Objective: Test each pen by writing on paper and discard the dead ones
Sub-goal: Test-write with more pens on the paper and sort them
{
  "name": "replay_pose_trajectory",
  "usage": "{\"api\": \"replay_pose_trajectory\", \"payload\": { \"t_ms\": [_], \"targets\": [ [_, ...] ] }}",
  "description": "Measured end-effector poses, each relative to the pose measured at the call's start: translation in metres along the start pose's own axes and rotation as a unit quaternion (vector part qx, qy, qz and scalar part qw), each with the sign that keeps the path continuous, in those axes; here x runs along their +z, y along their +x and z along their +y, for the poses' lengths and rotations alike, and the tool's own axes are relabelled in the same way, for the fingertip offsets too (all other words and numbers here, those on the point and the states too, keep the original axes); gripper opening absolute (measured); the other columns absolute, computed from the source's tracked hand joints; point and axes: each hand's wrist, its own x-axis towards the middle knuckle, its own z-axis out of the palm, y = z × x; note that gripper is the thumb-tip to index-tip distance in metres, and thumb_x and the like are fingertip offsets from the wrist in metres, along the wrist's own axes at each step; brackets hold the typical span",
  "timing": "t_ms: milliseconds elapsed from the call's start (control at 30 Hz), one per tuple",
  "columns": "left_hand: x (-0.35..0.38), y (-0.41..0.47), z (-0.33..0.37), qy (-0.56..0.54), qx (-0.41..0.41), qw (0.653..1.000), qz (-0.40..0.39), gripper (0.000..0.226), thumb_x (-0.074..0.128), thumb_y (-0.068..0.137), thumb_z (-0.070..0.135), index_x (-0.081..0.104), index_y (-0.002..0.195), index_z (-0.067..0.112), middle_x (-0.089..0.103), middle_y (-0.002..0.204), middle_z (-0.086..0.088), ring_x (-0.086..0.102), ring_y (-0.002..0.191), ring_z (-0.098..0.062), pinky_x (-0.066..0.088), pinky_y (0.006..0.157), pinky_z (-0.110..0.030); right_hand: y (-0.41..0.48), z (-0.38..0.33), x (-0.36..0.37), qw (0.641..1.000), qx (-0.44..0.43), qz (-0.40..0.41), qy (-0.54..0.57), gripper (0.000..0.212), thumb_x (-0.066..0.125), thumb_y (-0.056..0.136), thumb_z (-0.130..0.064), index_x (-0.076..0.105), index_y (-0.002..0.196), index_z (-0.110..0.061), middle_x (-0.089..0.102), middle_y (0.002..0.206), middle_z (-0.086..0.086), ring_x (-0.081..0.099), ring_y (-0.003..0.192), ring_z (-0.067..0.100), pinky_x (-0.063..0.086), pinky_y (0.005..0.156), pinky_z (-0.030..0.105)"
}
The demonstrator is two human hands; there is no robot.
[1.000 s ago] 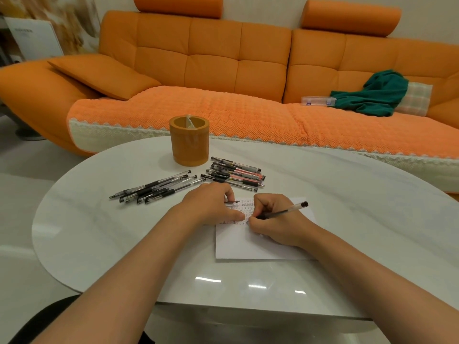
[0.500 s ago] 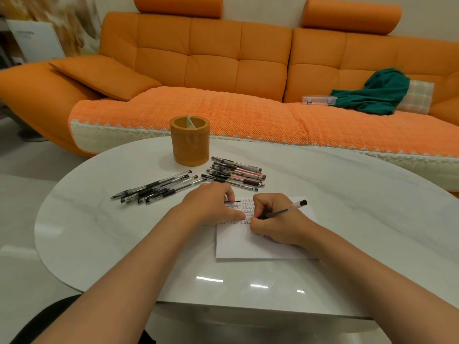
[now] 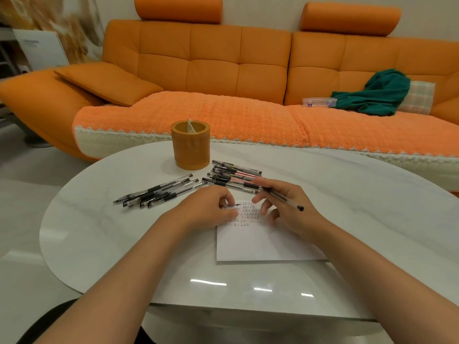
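**Item 1.** Right hand (image 3: 285,212): fingers loosely fanned. The pen (image 3: 291,203) is pinched near its front and held clear above the paper (image 3: 260,242), butt end pointing right.

**Item 2.** Left hand (image 3: 208,209): fingertips pinch a small clear piece, probably the cap (image 3: 229,206), at the sheet's upper left corner.

**Item 3.** Paper: rows of test marks across the top, blank below.

**Item 4.** Step, as judged: recapping. Line the tip up with the cap mouth and push straight until it seats.

**Item 5.** 2 groups lie on the table (image 3: 99,232) by the orange cup (image 3: 190,147): left pile (image 3: 159,192) and right pile (image 3: 236,177). Which one holds the dead pens cannot be told, so avoid mixing them.
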Motion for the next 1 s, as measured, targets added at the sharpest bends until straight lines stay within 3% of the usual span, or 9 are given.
{"api": "replay_pose_trajectory", "payload": {
  "t_ms": [100,233,300,367,467,567,700,800,1000],
  "targets": [
    [-0.001,-0.003,-0.003,-0.002,0.013,1.000,0.014,0.017,0.071,0.090,0.034,0.066,0.107,0.034,0.059,0.096,0.018,0.056,0.081,0.002,0.041,0.065,-0.015,0.003,-0.009,-0.004,0.993,0.043,-0.028,0.102,0.040,0.038,0.104,0.003,0.061,0.132,-0.013,0.070,0.107,0.019,0.066,0.075,0.029,0.057,0.056,0.040],
    [-0.001,-0.004,-0.004,-0.020,0.010,0.999,0.040,0.010,0.071,0.091,0.033,0.067,0.100,0.035,0.062,0.096,0.018,0.057,0.083,0.000,0.048,0.071,-0.022,0.007,-0.017,-0.005,0.982,0.088,-0.037,0.161,0.045,0.030,0.103,0.006,0.064,0.127,-0.009,0.065,0.108,0.025,0.064,0.073,0.035,0.057,0.055,0.042],
    [-0.002,-0.004,-0.004,-0.031,0.005,0.998,0.056,0.011,0.071,0.091,0.031,0.066,0.099,0.037,0.063,0.097,0.021,0.057,0.081,-0.002,0.047,0.069,-0.023,0.007,-0.019,-0.005,0.994,0.066,-0.031,0.085,0.035,0.039,0.102,0.003,0.065,0.118,-0.015,0.062,0.104,0.017,0.063,0.064,0.028,0.055,0.052,0.037],
    [-0.003,-0.003,-0.003,-0.049,0.002,0.997,0.067,0.013,0.070,0.092,0.029,0.067,0.101,0.037,0.063,0.096,0.022,0.056,0.080,-0.003,0.042,0.066,-0.022,0.006,-0.019,-0.007,0.992,0.014,-0.018,-0.121,0.025,0.052,0.099,-0.004,0.054,0.111,-0.026,0.065,0.103,0.004,0.063,0.061,0.023,0.053,0.055,0.036],
    [-0.005,-0.002,-0.003,-0.063,0.003,0.996,0.069,0.015,0.066,0.096,0.027,0.070,0.108,0.035,0.062,0.096,0.023,0.055,0.085,-0.001,0.042,0.069,-0.019,0.005,-0.015,-0.008,0.907,-0.045,-0.033,-0.417,0.027,0.062,0.097,-0.023,0.047,0.115,-0.036,0.067,0.110,-0.012,0.065,0.078,0.017,0.052,0.073,0.035],
    [-0.004,-0.001,-0.004,-0.068,0.008,0.995,0.066,0.018,0.062,0.098,0.028,0.072,0.112,0.033,0.060,0.097,0.025,0.054,0.090,0.004,0.040,0.073,-0.016,0.002,-0.014,-0.004,0.881,-0.067,-0.014,-0.468,0.020,0.062,0.097,-0.029,0.058,0.114,-0.038,0.066,0.114,-0.019,0.062,0.092,0.010,0.049,0.078,0.030],
    [-0.004,-0.001,-0.001,-0.075,0.005,0.995,0.058,0.018,0.061,0.098,0.031,0.072,0.113,0.035,0.063,0.100,0.023,0.056,0.093,0.002,0.043,0.075,-0.021,0.002,-0.015,-0.004,0.869,-0.081,-0.008,-0.488,0.020,0.060,0.097,-0.028,0.060,0.113,-0.040,0.065,0.116,-0.020,0.052,0.085,0.003,0.047,0.077,0.027],
    [-0.003,-0.002,0.000,-0.077,0.014,0.996,0.047,0.019,0.061,0.098,0.031,0.072,0.113,0.034,0.066,0.103,0.021,0.058,0.095,-0.001,0.045,0.077,-0.019,0.002,-0.013,-0.004,0.866,-0.083,-0.015,-0.493,0.020,0.059,0.097,-0.027,0.060,0.112,-0.040,0.065,0.115,-0.020,0.050,0.085,0.002,0.043,0.073,0.026],
    [-0.003,-0.005,0.004,-0.083,0.041,0.995,0.029,0.018,0.062,0.098,0.030,0.073,0.111,0.035,0.069,0.099,0.021,0.062,0.093,-0.002,0.051,0.082,-0.023,0.002,-0.012,0.000,0.857,-0.101,-0.027,-0.504,0.021,0.059,0.096,-0.026,0.063,0.112,-0.040,0.066,0.113,-0.020,0.052,0.087,0.001,0.048,0.078,0.028]
  ]
}}
